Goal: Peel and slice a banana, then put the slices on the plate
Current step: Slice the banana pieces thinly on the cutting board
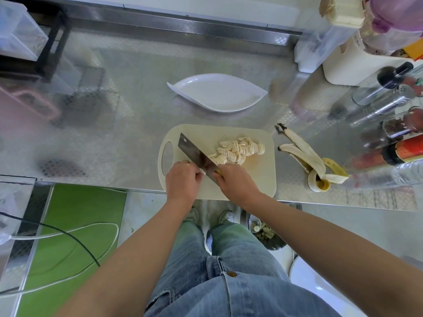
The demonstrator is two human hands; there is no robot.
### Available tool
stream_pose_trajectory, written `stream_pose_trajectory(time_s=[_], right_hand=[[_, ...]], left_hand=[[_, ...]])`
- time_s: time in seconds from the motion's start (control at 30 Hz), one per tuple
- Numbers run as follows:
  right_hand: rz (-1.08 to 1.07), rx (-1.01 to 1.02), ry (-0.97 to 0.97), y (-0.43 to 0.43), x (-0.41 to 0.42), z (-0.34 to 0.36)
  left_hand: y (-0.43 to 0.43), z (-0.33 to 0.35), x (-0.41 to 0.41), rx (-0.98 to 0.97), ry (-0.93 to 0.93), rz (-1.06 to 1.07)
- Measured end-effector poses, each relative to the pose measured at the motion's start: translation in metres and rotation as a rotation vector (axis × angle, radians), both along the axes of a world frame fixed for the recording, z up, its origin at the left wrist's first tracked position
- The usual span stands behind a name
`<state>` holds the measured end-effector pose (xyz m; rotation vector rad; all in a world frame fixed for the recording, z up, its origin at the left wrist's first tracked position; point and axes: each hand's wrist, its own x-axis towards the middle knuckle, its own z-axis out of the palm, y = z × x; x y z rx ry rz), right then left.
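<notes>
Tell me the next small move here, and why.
Probably press the steel cleaver, gripped by the right hand, down through the last pale banana stub that the left hand pinches. A pile of round banana slices lies on the beige cutting board; the white leaf-shaped plate holds none.

Left hand [183, 180] and right hand [237, 183] side by side, fingers curled

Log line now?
slicing | right hand grips steel cleaver | left hand holds banana stub | pale slices on cream cutting board | white leaf-shaped plate unfilled
</notes>
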<state>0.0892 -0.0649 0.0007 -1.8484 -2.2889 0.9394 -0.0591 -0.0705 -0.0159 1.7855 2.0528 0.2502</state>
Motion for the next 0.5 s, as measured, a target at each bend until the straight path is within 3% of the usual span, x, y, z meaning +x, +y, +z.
stream_pose_trajectory(time_s=[0.5], right_hand=[[0.026,0.043,0.028,0.0,0.0019,0.0043]], left_hand=[[0.0004,0.0006,-0.0001,0.005,-0.015,0.007]])
